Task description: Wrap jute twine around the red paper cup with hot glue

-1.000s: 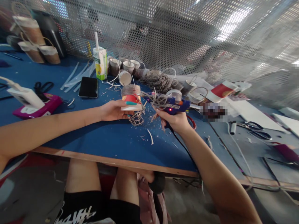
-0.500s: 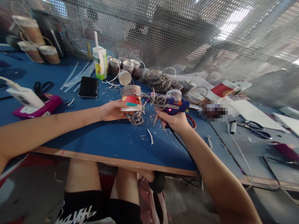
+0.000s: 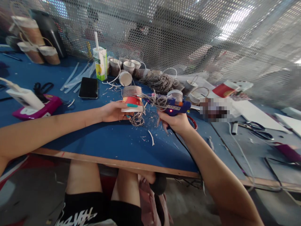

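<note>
My left hand (image 3: 115,111) holds a red paper cup (image 3: 133,100) on its side of the table's middle, its upper part wrapped in grey cord. My right hand (image 3: 176,121) is closed round the grip of a blue glue gun (image 3: 175,108), which has a small red light lit. The gun points left, its front by the cord-wrapped part of the cup; strands of cord cover the nozzle, so contact cannot be made out. Below the cup hangs a loose coil of cord (image 3: 137,120).
Behind the hands lie a cord heap (image 3: 160,82) and wrapped cups (image 3: 125,78). A phone (image 3: 88,88), drink carton (image 3: 100,64) and magenta power strip (image 3: 37,108) are left. Scissors (image 3: 256,127) and white sheets (image 3: 261,114) lie right. A perforated metal screen (image 3: 164,37) stands behind.
</note>
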`<state>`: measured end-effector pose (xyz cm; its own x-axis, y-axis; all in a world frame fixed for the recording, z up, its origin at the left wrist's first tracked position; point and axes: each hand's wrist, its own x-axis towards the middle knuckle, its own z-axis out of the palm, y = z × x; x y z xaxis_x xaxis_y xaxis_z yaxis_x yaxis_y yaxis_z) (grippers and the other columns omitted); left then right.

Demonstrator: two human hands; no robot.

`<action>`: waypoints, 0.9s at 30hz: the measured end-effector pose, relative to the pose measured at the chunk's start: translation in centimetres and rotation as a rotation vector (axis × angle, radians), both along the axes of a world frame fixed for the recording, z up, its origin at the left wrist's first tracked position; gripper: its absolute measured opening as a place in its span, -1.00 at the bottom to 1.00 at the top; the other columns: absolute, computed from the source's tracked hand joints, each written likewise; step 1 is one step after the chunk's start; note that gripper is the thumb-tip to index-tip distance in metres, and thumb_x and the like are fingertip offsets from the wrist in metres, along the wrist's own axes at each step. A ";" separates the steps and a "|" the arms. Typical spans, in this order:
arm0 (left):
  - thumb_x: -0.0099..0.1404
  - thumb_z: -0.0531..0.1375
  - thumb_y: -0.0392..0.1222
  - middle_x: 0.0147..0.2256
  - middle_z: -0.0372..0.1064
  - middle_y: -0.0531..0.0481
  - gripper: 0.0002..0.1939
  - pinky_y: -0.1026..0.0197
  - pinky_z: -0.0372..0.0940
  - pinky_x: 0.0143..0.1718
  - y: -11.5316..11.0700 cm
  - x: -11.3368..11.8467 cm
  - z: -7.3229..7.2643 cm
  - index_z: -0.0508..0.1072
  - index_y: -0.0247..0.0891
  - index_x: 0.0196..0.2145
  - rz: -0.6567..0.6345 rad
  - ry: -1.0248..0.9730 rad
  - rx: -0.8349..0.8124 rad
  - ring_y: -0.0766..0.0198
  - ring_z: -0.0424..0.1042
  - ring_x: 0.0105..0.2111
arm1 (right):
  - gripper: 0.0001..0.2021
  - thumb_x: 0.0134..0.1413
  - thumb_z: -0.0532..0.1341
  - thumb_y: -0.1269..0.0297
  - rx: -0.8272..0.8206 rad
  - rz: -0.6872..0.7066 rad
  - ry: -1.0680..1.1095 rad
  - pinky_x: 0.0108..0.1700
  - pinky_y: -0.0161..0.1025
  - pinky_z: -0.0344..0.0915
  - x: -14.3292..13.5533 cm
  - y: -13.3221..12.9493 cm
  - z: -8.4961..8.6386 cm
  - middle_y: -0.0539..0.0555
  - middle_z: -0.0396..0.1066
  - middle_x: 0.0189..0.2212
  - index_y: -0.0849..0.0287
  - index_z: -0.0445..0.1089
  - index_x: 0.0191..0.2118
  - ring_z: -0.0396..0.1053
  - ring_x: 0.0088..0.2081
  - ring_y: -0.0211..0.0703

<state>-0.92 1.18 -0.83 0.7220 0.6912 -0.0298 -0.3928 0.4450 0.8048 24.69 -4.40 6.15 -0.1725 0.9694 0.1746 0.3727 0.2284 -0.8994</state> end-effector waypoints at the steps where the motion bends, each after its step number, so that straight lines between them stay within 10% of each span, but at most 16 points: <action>1: 0.10 0.51 -0.16 -0.27 0.65 0.00 -0.62 0.30 0.47 -0.22 0.0 0.0 0.1 0.61 -0.26 -0.13 -0.002 0.005 -0.004 0.30 0.59 -0.27 | -0.79 -0.20 0.31 0.17 0.005 0.001 -0.002 -0.74 -0.31 0.17 0.1 0.2 -0.2 -0.11 0.18 -0.80 0.06 0.28 -0.62 0.14 -0.77 -0.33; 27: 0.14 0.40 -0.21 -0.25 0.64 -0.03 -0.70 0.24 0.47 -0.17 -0.1 -0.3 0.2 0.60 -0.28 -0.14 0.004 -0.016 -0.045 0.27 0.57 -0.25 | -0.85 -0.28 0.25 0.25 -0.003 -0.065 -0.046 -0.72 -0.31 0.18 0.6 0.7 0.2 -0.11 0.17 -0.81 0.06 0.24 -0.65 0.13 -0.76 -0.34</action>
<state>-1.20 1.10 -0.60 0.7200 0.6922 -0.0492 -0.4073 0.4789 0.7776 25.27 -3.68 6.33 -0.1168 0.9794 0.1649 0.4280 0.1995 -0.8815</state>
